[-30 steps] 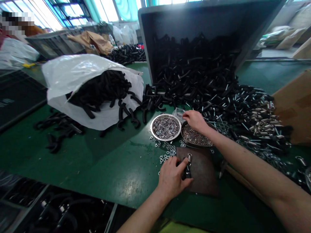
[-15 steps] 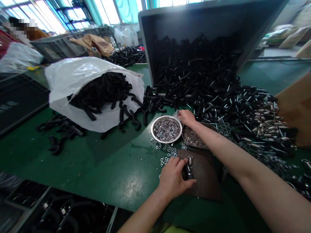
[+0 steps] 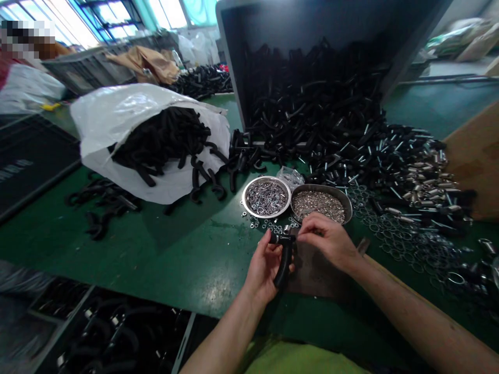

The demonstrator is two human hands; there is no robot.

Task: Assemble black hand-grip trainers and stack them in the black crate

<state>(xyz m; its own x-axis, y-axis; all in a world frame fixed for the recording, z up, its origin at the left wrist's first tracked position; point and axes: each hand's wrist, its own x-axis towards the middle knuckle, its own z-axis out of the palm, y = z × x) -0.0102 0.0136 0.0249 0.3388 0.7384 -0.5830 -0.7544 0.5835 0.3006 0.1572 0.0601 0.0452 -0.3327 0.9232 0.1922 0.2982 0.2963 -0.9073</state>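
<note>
My left hand (image 3: 264, 271) is wrapped round a curved black part (image 3: 285, 261), raised over the near side of the green table, with a spring visible at its upper end. Close to that end, on the right, my right hand (image 3: 325, 240) has its fingertips pinched together; anything between them is too small to make out. Behind the hands stand a round metal bowl (image 3: 266, 196) of small metal pieces and an oval metal tray (image 3: 322, 203) of tiny ones. A brown plate (image 3: 312, 278) lies beneath the hands.
A white bag (image 3: 117, 111) of black parts lies at left. A large grey bin (image 3: 230, 67) spills black parts behind the bowls. Metal rings (image 3: 376, 228) and springs are scattered at right, beside a cardboard box (image 3: 477, 161). Small nuts lie before the round bowl.
My right hand has come back from behind the bowls towards my left hand. My left hand has lifted the black part off the brown plate and turned it.
</note>
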